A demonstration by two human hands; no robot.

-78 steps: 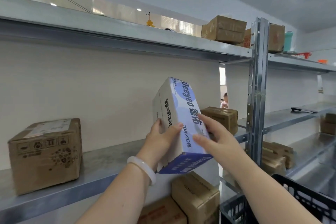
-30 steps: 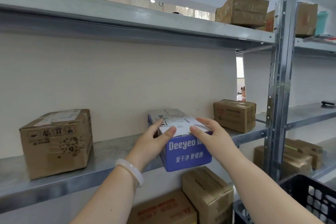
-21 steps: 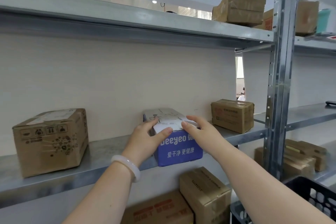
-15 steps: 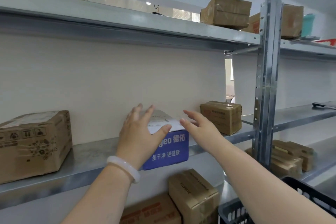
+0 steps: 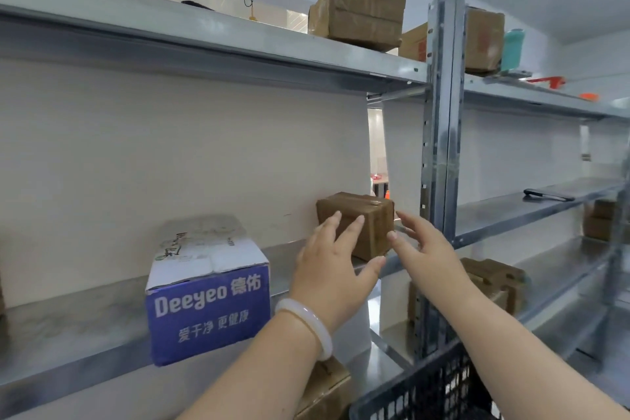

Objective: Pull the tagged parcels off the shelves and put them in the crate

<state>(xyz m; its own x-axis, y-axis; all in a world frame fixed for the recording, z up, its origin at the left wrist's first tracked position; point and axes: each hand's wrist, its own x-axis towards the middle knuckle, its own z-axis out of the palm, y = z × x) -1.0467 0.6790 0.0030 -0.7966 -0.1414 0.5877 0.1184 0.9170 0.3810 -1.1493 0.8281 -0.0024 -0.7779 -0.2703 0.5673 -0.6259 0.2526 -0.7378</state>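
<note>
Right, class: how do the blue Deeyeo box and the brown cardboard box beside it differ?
The blue Deeyeo box is blue and white; the brown cardboard box is plain. The blue one looks larger than the brown one. Open, the left hand and right hand reach for the brown box, not the blue. Both sit on one shelf.

Grey metal shelving (image 5: 443,147) stands against a cream wall (image 5: 170,153).

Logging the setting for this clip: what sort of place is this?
Probably a parcel storeroom: metal shelving, taped brown cartons on several levels, and a black crate below.
</note>
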